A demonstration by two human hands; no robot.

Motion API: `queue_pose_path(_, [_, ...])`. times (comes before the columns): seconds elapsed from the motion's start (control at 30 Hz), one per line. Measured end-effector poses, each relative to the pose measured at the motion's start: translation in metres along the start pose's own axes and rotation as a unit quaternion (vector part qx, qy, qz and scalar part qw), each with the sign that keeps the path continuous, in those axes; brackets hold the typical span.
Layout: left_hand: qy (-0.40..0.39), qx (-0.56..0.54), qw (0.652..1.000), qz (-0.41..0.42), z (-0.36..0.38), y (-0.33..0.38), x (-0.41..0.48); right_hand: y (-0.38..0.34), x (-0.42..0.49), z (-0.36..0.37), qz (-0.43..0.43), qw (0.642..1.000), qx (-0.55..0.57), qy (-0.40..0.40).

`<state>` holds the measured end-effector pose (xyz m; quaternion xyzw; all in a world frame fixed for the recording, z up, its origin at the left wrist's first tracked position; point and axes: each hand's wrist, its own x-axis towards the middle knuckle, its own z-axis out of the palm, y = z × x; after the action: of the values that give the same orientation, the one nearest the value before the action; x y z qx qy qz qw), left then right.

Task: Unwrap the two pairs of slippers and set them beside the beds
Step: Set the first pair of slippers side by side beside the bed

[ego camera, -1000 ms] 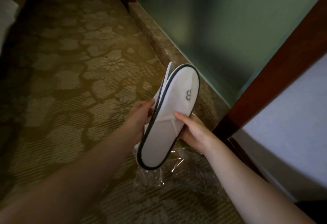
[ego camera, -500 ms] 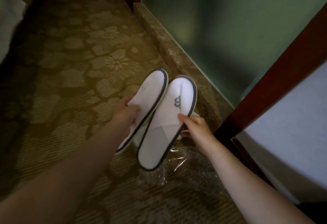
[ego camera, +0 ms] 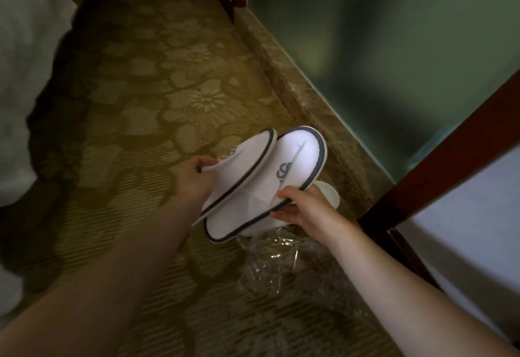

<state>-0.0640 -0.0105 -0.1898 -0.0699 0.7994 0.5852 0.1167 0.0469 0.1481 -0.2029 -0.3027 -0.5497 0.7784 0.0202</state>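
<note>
Two white slippers with dark blue trim and a blue logo are held above the carpet. My left hand (ego camera: 194,180) grips the left slipper (ego camera: 244,168) at its strap opening. My right hand (ego camera: 302,207) holds the right slipper (ego camera: 292,165) by its side edge, thumb on the upper. The left slipper overlaps the right one's edge. Crumpled clear plastic wrap (ego camera: 270,261) lies on the floor below them. Another white slipper (ego camera: 329,194) peeks out beneath the right hand, mostly hidden.
White bedding (ego camera: 25,75) hangs at the left. Patterned gold carpet (ego camera: 157,97) runs ahead. A marble skirting (ego camera: 284,75) and green wall bound the right. A dark wooden frame (ego camera: 439,162) and a white panel stand at the right.
The stacked pair was split apart, one slipper in each hand. The left slipper has turned upper side up, showing its logo, and both now lie flatter and lower.
</note>
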Motion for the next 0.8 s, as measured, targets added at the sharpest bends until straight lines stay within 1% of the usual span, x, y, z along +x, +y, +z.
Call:
queue_pose_path(0.13, [0.037, -0.02, 0.999, 0.006, -0.024, -0.007, 0.015, -0.003, 0.006, 0.025, 0.029, 0.998, 0.008, -0.052])
queue_pose_path(0.27, [0.071, -0.033, 0.996, 0.032, -0.06, -0.01, 0.027, -0.002, 0.013, 0.057, 0.046, 0.996, -0.068, -0.035])
queue_pose_path(0.4, [0.085, 0.039, 0.995, 0.042, -0.105, -0.024, 0.043, -0.008, 0.024, 0.088, 0.019, 0.991, -0.13, -0.016])
queue_pose_path(0.47, [0.089, 0.054, 0.994, 0.012, -0.129, -0.036, 0.05, -0.014, 0.029, 0.104, 0.03, 0.984, -0.172, -0.029])
queue_pose_path(0.6, [0.074, -0.023, 0.993, -0.091, -0.162, -0.062, 0.059, -0.013, 0.04, 0.134, 0.088, 0.962, -0.25, -0.068])
queue_pose_path(0.7, [0.049, -0.071, 0.983, -0.159, -0.181, -0.074, 0.065, -0.004, 0.055, 0.157, 0.125, 0.954, -0.264, -0.065])
queue_pose_path(0.8, [0.06, -0.099, 0.977, -0.181, -0.192, -0.085, 0.073, 0.018, 0.064, 0.173, 0.16, 0.95, -0.264, -0.05])
